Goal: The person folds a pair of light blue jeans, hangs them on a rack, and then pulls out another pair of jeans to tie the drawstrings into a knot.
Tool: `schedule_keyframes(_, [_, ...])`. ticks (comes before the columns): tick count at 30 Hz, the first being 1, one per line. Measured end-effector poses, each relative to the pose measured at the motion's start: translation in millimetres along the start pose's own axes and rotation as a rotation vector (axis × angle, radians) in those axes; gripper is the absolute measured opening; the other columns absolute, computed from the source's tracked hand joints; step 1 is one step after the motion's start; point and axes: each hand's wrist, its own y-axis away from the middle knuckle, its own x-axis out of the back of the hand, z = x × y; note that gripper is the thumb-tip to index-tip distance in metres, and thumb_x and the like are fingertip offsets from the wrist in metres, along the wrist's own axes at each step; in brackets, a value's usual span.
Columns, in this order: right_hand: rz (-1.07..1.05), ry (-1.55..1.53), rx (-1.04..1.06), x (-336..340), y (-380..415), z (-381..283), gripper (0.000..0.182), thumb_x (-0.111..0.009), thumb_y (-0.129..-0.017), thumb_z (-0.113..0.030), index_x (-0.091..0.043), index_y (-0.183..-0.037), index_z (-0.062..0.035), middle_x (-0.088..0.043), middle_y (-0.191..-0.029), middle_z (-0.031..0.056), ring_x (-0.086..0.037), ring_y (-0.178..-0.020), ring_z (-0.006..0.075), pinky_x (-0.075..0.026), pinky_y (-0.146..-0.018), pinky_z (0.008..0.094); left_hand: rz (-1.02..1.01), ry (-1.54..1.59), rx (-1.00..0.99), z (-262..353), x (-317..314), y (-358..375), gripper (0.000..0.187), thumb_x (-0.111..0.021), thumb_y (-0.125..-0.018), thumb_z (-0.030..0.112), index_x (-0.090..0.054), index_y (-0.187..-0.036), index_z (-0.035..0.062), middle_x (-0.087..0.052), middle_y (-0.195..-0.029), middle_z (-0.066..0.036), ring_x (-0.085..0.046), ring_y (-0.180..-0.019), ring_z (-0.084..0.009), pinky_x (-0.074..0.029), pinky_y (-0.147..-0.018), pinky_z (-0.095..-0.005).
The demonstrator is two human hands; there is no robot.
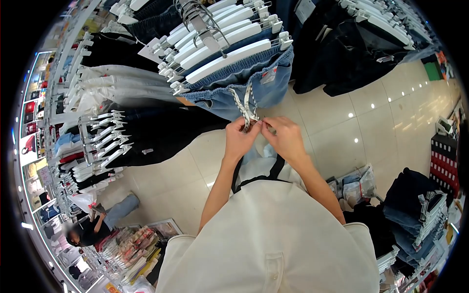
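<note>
A pair of light blue denim shorts (266,85) hangs on a white clip hanger (229,58) at the front of a rack. A pale patterned drawstring (245,103) dangles from its waistband. My left hand (240,137) and my right hand (283,136) meet just below the shorts, both pinching the ends of that drawstring between fingers and thumbs. The string's tips are hidden inside my fingers.
More hangers with white, black and denim garments (117,83) fill racks to the left and behind. Dark clothes (351,58) hang at upper right. Folded jeans (415,205) are stacked at right. Another person (93,227) crouches at lower left near packaged goods. Glossy tile floor (371,127) lies beyond.
</note>
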Motion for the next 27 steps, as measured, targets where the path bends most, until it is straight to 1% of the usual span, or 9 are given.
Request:
schedule_keyframes(1, [0.003, 0.001, 0.000, -1, -1, 0, 0.018, -0.075, -0.080, -0.007, -0.073, -0.097, -0.0003, -0.073, -0.089, 0.0136, -0.069, -0.082, 0.0303, -0.055, -0.071, 0.0382, -0.001, 0.000, -0.006, 1, 0, 0, 0.013, -0.075, -0.087, 0.008, -0.072, -0.089, -0.0036, -0.063, -0.073, 0.001, -0.049, -0.063, -0.0031, -0.038, -0.056, -0.0222])
schedule_keyframes(4, [0.040, -0.025, 0.000, -4, -3, 3, 0.018, -0.075, -0.079, -0.007, -0.073, -0.095, 0.0008, -0.072, -0.086, 0.0148, -0.070, -0.078, 0.0307, -0.056, -0.071, 0.0372, 0.004, 0.000, -0.015, 0, 1, -1, 0.012, -0.074, -0.088, 0.008, -0.072, -0.088, -0.0035, -0.063, -0.072, 0.000, -0.051, -0.063, -0.0041, -0.039, -0.056, -0.0217])
schedule_keyframes(5, [0.050, -0.064, -0.045, -5, -4, 6, 0.017, -0.075, -0.080, -0.007, -0.073, -0.094, 0.0015, -0.073, -0.086, 0.0148, -0.071, -0.077, 0.0289, -0.056, -0.070, 0.0356, 0.004, -0.001, -0.015, 1, 0, 0, 0.012, -0.074, -0.088, 0.008, -0.072, -0.088, -0.0035, -0.063, -0.072, 0.000, -0.051, -0.063, -0.0041, -0.039, -0.056, -0.0217])
schedule_keyframes(7, [0.060, -0.103, -0.090, -6, -4, 17, 0.016, -0.074, -0.080, -0.006, -0.073, -0.094, 0.0021, -0.073, -0.086, 0.0148, -0.072, -0.075, 0.0272, -0.056, -0.070, 0.0339, 0.020, 0.312, 0.093, 7, -3, 4, 0.010, -0.072, -0.090, 0.007, -0.073, -0.088, -0.0025, -0.061, -0.067, 0.002, -0.050, -0.059, -0.0032, -0.035, -0.054, -0.0214])
schedule_keyframes(9, [0.036, -0.315, -0.235, -3, -5, 25, 0.017, -0.073, -0.082, -0.007, -0.073, -0.098, -0.0009, -0.073, -0.086, 0.0131, -0.073, -0.076, 0.0239, -0.057, -0.070, 0.0330, -0.003, 0.302, 0.118, 17, 1, 0, 0.011, -0.073, -0.090, 0.008, -0.073, -0.089, -0.0028, -0.061, -0.068, 0.001, -0.052, -0.060, -0.0042, -0.036, -0.055, -0.0217])
schedule_keyframes(10, [0.032, -0.318, -0.234, -1, -5, 23, 0.017, -0.073, -0.082, -0.007, -0.073, -0.098, -0.0009, -0.073, -0.086, 0.0131, -0.073, -0.076, 0.0239, -0.057, -0.070, 0.0330, -0.029, 0.295, 0.149, 20, 3, 1, 0.012, -0.073, -0.090, 0.009, -0.073, -0.089, -0.0030, -0.062, -0.068, 0.000, -0.053, -0.060, -0.0053, -0.038, -0.056, -0.0219])
schedule_keyframes(12, [0.065, -0.321, -0.223, 10, -6, 13, 0.019, -0.073, -0.083, -0.006, -0.074, -0.101, -0.0010, -0.074, -0.090, 0.0140, -0.073, -0.077, 0.0209, -0.057, -0.071, 0.0316, -0.010, 0.286, 0.163, 18, 2, 0, 0.014, -0.074, -0.090, 0.011, -0.074, -0.091, -0.0032, -0.062, -0.069, 0.000, -0.053, -0.061, -0.0050, -0.038, -0.057, -0.0218])
schedule_keyframes(19, [0.103, -0.271, -0.124, 8, -4, -8, 0.019, -0.072, -0.085, -0.003, -0.073, -0.103, 0.0003, -0.073, -0.090, 0.0140, -0.072, -0.076, 0.0220, -0.055, -0.068, 0.0306, 0.053, 0.303, 0.140, 13, -2, -3, 0.017, -0.077, -0.089, 0.013, -0.076, -0.096, -0.0021, -0.065, -0.073, 0.001, -0.052, -0.063, -0.0043, -0.039, -0.058, -0.0205])
schedule_keyframes(27, [0.147, -0.148, 0.040, 6, -2, 1, 0.019, -0.073, -0.084, -0.003, -0.072, -0.102, 0.0018, -0.073, -0.091, 0.0152, -0.070, -0.080, 0.0286, -0.055, -0.070, 0.0349, 0.034, 0.252, 0.099, 10, -6, -3, 0.015, -0.078, -0.088, 0.010, -0.077, -0.097, -0.0021, -0.066, -0.077, 0.001, -0.054, -0.064, -0.0045, -0.042, -0.059, -0.0199])
